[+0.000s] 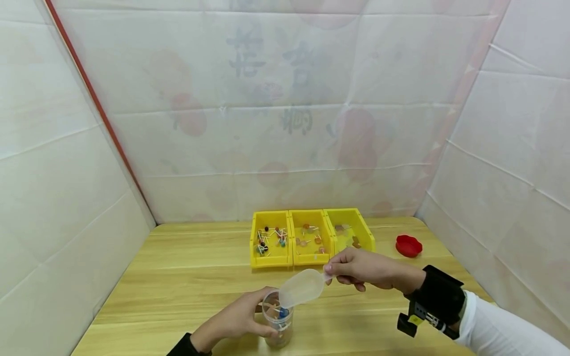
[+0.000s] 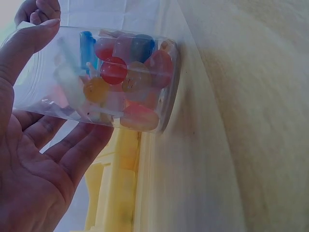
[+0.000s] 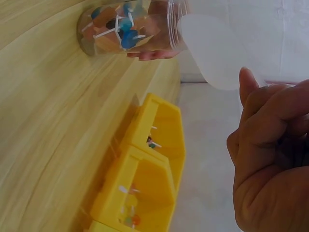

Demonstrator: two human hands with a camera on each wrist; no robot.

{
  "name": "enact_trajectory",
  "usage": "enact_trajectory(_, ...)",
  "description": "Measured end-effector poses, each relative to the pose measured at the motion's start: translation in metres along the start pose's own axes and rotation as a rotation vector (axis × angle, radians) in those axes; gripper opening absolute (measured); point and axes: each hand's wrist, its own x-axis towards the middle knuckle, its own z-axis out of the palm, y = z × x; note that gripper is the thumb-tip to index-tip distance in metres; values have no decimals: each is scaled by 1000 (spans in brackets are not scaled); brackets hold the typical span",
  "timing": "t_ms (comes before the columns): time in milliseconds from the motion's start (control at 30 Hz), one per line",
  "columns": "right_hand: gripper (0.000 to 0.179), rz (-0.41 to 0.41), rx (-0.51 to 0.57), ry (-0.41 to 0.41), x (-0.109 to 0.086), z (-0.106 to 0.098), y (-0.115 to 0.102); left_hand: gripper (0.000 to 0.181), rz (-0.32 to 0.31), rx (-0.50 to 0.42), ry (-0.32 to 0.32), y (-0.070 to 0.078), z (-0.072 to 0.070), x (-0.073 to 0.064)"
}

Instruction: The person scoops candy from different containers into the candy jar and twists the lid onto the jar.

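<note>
On the wooden table stands an upright clear plastic jar [image 1: 281,332], with my left hand [image 1: 240,315] gripping its side between thumb and fingers. Several lollipops [image 2: 114,70] in red, blue, orange and yellow fill the lower part of it. My right hand [image 1: 371,268] pinches the handle of a translucent white scoop [image 1: 304,288]. The scoop tilts down to the left, its front end over the jar's open mouth. In the right wrist view, the scoop's lip overlaps the jar rim [image 3: 175,21].
Behind the hands, three joined yellow bins [image 1: 291,262] hold loose lollipops [image 1: 271,240], with fewer in the right one. A red scalloped lid [image 1: 408,245] lies at the right on the table [image 1: 191,267]. White cloth walls [image 1: 267,148] enclose the back and sides.
</note>
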Motion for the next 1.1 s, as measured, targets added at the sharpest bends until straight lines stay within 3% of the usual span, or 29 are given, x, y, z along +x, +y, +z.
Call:
enact_trajectory(333,35,2,6,12,-2,-4,-2,69,-20,31,-31,0,-4,0)
enact_trajectory(500,33,-9,19,19,-4,-10,-1,83,-10,46,-67,2,-12,-2)
enact_trajectory(600,34,-10,35,36,-5,-15,2,77,15,41,-53,0,-20,-1)
enact_trajectory(700,36,7,50,75,-7,-22,5,56,22,72,28,0,-28,0)
enact_trajectory(800,36,32,55,133,-7,-28,9,44,-10,118,152,-1,-36,3)
enact_trajectory(967,38,73,64,228,-3,-42,18,44,-117,186,386,-6,-47,11)
enact_trajectory(1100,39,108,62,269,2,-50,26,51,-187,228,527,-12,-53,19)
